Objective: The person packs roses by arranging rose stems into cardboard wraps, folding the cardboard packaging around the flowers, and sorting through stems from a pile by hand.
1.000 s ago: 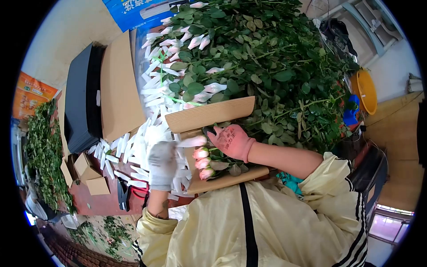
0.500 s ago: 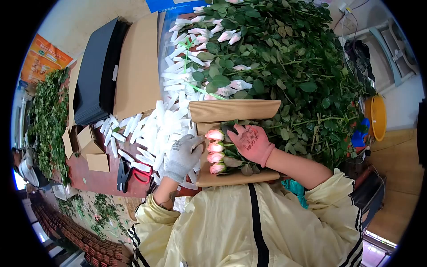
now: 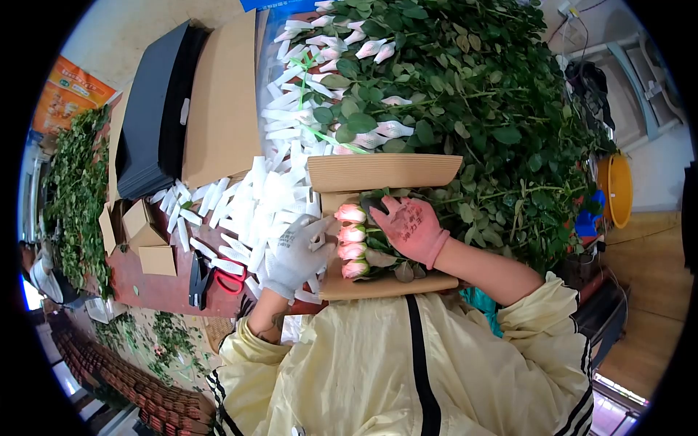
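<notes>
Several pink roses (image 3: pixel 352 251) lie stacked in a column on a folded sheet of corrugated cardboard (image 3: pixel 385 173), their heads toward my left. My left hand (image 3: pixel 294 254), in a pale grey glove, is just left of the rose heads, fingers apart and holding nothing; its fingertips come close to the upper blooms. My right hand (image 3: pixel 411 229), in a pink glove with dark fingertips, is curled over the stems and leaves right behind the upper heads. Leaves partly hide its fingertips.
White foam sleeves (image 3: pixel 269 207) are heaped to the left, near red-handled scissors (image 3: pixel 230 280) and a black stapler (image 3: pixel 198 280). Many leafy roses (image 3: pixel 472 94) fill the back and right. Black sheets (image 3: pixel 156 109) and flat cardboard (image 3: pixel 222 102) stand at the back left.
My left hand's fingers have spread a little more beside the rose heads. My right hand has stayed over the stems, shifting only slightly. The whole view has moved a little.
</notes>
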Demonstrator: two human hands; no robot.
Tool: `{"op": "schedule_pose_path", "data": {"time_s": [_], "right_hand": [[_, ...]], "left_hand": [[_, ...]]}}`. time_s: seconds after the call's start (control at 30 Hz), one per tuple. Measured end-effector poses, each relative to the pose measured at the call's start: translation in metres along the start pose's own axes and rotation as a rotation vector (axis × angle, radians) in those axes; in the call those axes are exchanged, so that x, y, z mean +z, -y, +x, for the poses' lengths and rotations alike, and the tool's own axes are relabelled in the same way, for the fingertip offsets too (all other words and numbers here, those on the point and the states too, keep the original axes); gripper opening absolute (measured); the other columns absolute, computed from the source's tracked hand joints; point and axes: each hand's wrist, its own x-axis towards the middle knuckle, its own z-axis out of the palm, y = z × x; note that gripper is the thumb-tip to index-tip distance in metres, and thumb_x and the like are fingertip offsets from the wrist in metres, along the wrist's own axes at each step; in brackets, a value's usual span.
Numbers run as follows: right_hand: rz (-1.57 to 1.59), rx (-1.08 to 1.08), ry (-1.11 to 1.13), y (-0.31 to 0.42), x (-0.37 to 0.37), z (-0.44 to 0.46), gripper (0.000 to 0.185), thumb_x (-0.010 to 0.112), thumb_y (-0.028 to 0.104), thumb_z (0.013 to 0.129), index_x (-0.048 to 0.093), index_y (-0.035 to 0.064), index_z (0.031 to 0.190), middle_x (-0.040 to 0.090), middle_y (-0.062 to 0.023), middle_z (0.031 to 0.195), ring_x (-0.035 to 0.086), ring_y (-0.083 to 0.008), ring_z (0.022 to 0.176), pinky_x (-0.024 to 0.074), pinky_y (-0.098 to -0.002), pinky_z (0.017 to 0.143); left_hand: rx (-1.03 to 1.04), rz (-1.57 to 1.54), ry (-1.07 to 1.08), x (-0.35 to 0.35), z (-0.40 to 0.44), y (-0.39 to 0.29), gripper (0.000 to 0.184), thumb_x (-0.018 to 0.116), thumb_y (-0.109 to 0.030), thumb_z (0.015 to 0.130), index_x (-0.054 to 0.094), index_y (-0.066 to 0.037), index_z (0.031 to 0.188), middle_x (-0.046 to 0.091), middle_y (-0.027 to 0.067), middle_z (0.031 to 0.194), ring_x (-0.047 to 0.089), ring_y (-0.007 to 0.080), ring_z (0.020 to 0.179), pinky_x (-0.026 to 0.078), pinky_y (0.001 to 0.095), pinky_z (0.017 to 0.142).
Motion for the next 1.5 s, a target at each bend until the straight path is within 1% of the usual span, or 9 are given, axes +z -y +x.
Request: {"op": "schedule_pose_path", "data": {"time_s": [0.07,0.1,0.2,0.27,0.3,0.73,1.03,1.1,1.5], "right_hand": [[0.001,-0.001,0.021,-0.002,0.011,0.0,0.04,0.043,0.018,0.082,0.049,0.0088,0.12,0.056,-0.0123,0.107,0.057,-0.0272,0.088,0.0443,-0.0343,0.073],[-0.767,-0.151,-0.085,-0.009,0.034,-0.003,0.039,0.044,0.018,0.082,0.049,0.0094,0.12,0.056,-0.0116,0.111,0.056,-0.0276,0.092,0.044,-0.0342,0.076],[-1.327,-0.266,-0.27,-0.008,0.03,-0.002,0.039,0.047,0.021,0.082,0.051,0.0128,0.12,0.05,-0.0084,0.125,0.051,-0.0246,0.106,0.0412,-0.0331,0.086],[0.1,0.257,0.4,0.01,-0.027,0.019,0.039,0.049,0.025,0.082,0.052,0.0155,0.12,0.048,-0.0053,0.129,0.048,-0.0184,0.111,0.0384,-0.0309,0.089],[-0.254,0.107,-0.142,0.004,0.017,-0.008,0.04,0.052,0.026,0.08,0.054,0.0183,0.119,0.052,-0.0054,0.12,0.053,-0.0173,0.101,0.0415,-0.0334,0.083],[0.067,0.144,0.089,0.015,-0.01,0.03,0.036,0.064,0.007,0.065,0.059,0.0086,0.1,0.055,-0.0123,0.08,0.056,-0.0337,0.071,0.0459,-0.0418,0.06],[-0.057,0.043,0.051,0.008,-0.005,0.007,0.068,0.071,0.001,0.059,0.042,0.0103,0.119,0.051,-0.0217,0.118,0.053,-0.0402,0.1,0.04,-0.0455,0.083],[-0.049,0.066,-0.012,0.012,-0.006,0.019,0.045,0.069,0.004,0.058,0.059,0.0062,0.102,0.055,-0.0169,0.096,0.057,-0.0367,0.077,0.0472,-0.0417,0.064],[0.044,0.099,0.06,0.007,-0.003,0.017,0.042,0.068,0.003,0.059,0.058,0.0054,0.099,0.054,-0.0163,0.094,0.057,-0.0367,0.075,0.0462,-0.0425,0.063]], "left_hand": [[-0.071,-0.012,-0.015,-0.012,-0.008,0.002,0.037,0.062,-0.007,0.074,0.061,-0.003,0.111,0.058,0.01,0.084,0.057,0.0225,0.073,0.046,0.0322,0.07],[-0.142,-0.027,-0.035,-0.019,-0.013,0.003,0.038,0.063,-0.008,0.074,0.061,-0.004,0.112,0.059,0.0105,0.085,0.057,0.0229,0.075,0.046,0.0326,0.07],[-0.252,-0.181,-0.203,-0.033,-0.028,0.015,0.036,0.064,-0.007,0.074,0.061,-0.004,0.11,0.059,0.0094,0.086,0.056,0.0197,0.072,0.046,0.031,0.068],[-0.3,-0.201,-0.265,-0.041,-0.038,0.015,0.034,0.064,-0.007,0.074,0.062,-0.005,0.108,0.06,0.0098,0.087,0.056,0.0209,0.07,0.046,0.0319,0.067],[-0.245,-0.106,-0.271,-0.045,-0.043,0.018,0.035,0.064,-0.005,0.073,0.062,-0.004,0.109,0.059,0.0095,0.086,0.056,0.0204,0.072,0.046,0.0306,0.068],[-0.262,-0.228,-0.469,-0.042,-0.101,0.058,0.032,0.064,-0.007,0.066,0.063,-0.002,0.098,0.061,0.0096,0.086,0.055,0.0275,0.077,0.042,0.0379,0.071],[-0.187,-0.377,-0.437,-0.04,-0.095,0.071,0.033,0.064,0.002,0.058,0.064,-0.001,0.091,0.061,0.0112,0.083,0.056,0.027,0.072,0.043,0.0357,0.064],[-0.19,-0.355,-0.418,-0.043,-0.094,0.072,0.033,0.064,0.003,0.058,0.064,-0.001,0.091,0.061,0.0112,0.083,0.055,0.0271,0.072,0.043,0.0356,0.064],[-0.175,-0.347,-0.352,-0.043,-0.1,0.077,0.03,0.065,0.001,0.058,0.065,-0.002,0.089,0.061,0.0086,0.08,0.056,0.0255,0.071,0.042,0.035,0.064]]}}
